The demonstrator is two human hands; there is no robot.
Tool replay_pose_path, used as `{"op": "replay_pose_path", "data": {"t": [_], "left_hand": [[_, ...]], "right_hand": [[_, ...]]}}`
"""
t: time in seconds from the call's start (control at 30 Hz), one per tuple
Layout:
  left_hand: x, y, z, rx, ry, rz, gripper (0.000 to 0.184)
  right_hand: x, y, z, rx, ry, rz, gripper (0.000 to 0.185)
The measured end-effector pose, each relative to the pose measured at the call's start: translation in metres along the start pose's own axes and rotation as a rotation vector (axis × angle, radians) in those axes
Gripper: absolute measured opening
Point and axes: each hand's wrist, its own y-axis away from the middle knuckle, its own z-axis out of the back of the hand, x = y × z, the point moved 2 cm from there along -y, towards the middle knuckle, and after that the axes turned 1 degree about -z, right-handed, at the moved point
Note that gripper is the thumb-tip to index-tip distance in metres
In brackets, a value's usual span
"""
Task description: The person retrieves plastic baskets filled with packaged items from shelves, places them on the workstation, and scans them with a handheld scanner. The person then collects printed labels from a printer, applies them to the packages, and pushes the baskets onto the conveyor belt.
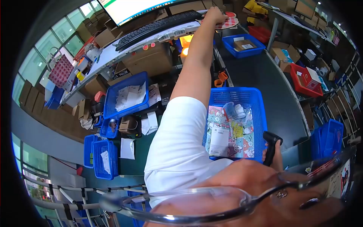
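Observation:
My left arm stretches far forward, and my left hand (216,16) is at the red checkered mouse pad (227,22) beside the keyboard (159,28). Its fingers look curled; whatever may be under them is hidden. At the lower right my right hand (278,157) is wrapped round the handle of a black barcode scanner (270,145). The scanner is beside the right wall of a blue plastic basket (259,99). Inside the basket lie colourful printed packages (244,145), a white-labelled box (219,140) and clear plastic-wrapped items (239,111).
A monitor (132,9) stands above the keyboard. Blue baskets (143,81) with papers sit at the left, and a blue tray (227,41) holds a carton ahead. A red basket (315,90) is at the right. A person in yellow (254,8) is at the back.

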Motion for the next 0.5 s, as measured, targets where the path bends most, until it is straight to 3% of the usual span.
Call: {"op": "replay_pose_path", "data": {"t": [0.27,0.33,0.43,0.47,0.5], "left_hand": [[-0.003,0.002,0.003,0.034,-0.005,0.011,0.088],[-0.003,0.0,0.001,0.007,-0.108,0.024,0.073],[-0.002,0.0,0.0,0.053,-0.01,0.08,0.082],[-0.007,0.004,0.001,-0.018,-0.127,-0.024,0.061],[-0.023,0.03,0.021,-0.002,-0.124,0.0,0.061]], "right_hand": [[-0.016,0.007,0.017,-0.086,0.033,0.015,0.059],[-0.017,0.011,0.015,-0.099,0.032,0.002,0.059],[-0.019,0.018,0.006,-0.138,0.029,-0.009,0.058],[-0.019,0.021,0.004,-0.163,0.031,-0.01,0.058],[-0.02,0.019,0.008,-0.167,0.049,-0.033,0.058]]}}
